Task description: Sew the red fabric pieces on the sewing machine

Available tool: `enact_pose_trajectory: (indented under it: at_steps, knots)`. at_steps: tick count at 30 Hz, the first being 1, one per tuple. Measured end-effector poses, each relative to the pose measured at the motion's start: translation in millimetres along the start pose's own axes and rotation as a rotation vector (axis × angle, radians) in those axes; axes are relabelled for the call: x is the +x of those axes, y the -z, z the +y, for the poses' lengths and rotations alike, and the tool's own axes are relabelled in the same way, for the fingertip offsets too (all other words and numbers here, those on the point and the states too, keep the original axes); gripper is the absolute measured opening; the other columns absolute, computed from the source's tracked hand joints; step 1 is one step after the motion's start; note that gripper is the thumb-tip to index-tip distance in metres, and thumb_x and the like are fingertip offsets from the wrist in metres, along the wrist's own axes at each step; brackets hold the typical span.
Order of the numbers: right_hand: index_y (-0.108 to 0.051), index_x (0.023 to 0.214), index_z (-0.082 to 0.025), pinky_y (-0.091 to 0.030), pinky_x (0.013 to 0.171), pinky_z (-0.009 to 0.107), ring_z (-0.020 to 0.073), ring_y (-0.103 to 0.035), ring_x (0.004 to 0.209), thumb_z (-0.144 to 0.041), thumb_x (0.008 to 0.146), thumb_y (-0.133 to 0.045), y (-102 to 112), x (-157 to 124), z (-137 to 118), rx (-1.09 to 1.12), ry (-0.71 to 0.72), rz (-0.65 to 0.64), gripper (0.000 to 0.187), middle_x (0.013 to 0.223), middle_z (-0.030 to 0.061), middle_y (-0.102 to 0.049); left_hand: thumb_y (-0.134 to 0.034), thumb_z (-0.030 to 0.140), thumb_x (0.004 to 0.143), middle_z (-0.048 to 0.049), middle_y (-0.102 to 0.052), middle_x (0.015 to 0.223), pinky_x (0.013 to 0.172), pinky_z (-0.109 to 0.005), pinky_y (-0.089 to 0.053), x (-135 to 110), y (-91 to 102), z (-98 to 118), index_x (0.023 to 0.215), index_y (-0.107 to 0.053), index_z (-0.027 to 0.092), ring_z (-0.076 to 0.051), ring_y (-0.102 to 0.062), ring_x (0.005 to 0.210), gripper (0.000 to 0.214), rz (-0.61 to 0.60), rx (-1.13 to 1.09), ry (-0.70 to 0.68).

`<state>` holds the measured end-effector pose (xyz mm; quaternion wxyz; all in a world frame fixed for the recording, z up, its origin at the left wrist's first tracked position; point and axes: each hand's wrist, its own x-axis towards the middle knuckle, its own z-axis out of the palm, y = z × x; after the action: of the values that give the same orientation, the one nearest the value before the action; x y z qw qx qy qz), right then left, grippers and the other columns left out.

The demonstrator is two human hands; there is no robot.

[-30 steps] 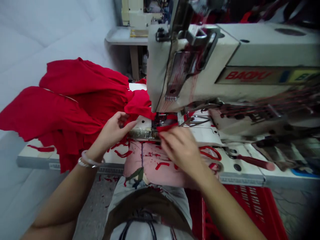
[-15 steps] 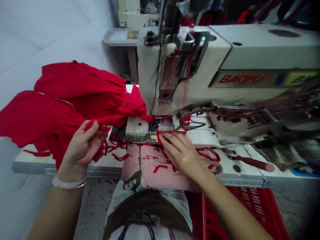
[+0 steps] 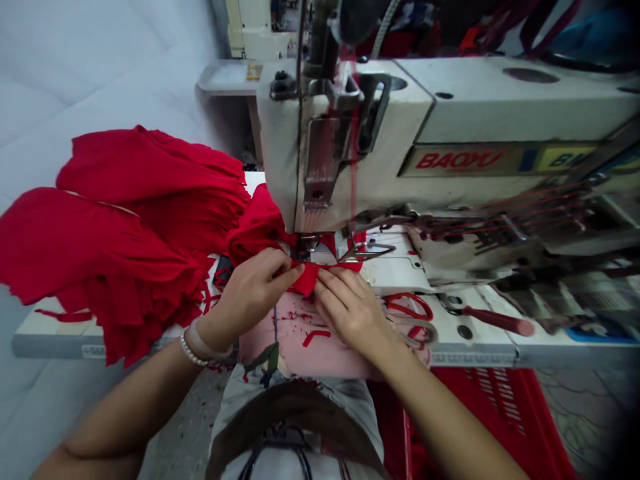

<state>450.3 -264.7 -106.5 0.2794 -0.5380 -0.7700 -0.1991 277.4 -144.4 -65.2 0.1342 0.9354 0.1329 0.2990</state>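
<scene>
Both my hands meet just in front of the needle of a cream sewing machine. My left hand, with a bead bracelet on the wrist, pinches the edge of a small red fabric piece. My right hand pinches the same piece from the right, fingers pressed down on it. A large heap of red fabric lies on the table to the left, and a fold of it runs under the machine head. The needle is partly hidden by my fingers.
Red-handled scissors and a red-handled tool lie on the machine bed at right. Red thread scraps litter a pink cloth on my lap. A red plastic crate stands below right. Another machine table is behind.
My left hand let go of the red heap at left and came right to the needle, joining my right hand on the small red piece. The view shifted slightly right.
</scene>
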Motion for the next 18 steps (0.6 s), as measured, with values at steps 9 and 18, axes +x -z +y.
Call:
enact_pose_trajectory:
  at_steps: [9,18]
  knots:
    - [-0.061,0.114,-0.011,-0.054,0.088,0.041,0.0238,-0.063,0.1,-0.008,0.089,-0.053,-6.5,9.0,-11.4,0.116,-0.283,0.161,0.026,0.105,0.0143,-0.069,-0.047,0.009,0.093,-0.0114,-0.062,0.108,0.071,-0.035,-0.043,-12.5,2.5,11.8,0.12,-0.063,0.011,-0.024,-0.053,0.087,0.031,-0.204,0.583,-0.067]
    - [-0.062,0.116,-0.009,-0.052,0.089,0.042,0.0263,-0.059,0.106,-0.009,0.088,-0.056,-7.4,10.3,-19.3,0.013,-0.209,0.06,0.028,0.116,0.0133,-0.068,-0.053,0.012,0.092,-0.0105,-0.062,0.114,0.073,-0.038,-0.045,-15.0,1.1,19.4,0.127,-0.06,0.012,-0.025,-0.055,0.092,0.036,-0.244,0.61,0.016]
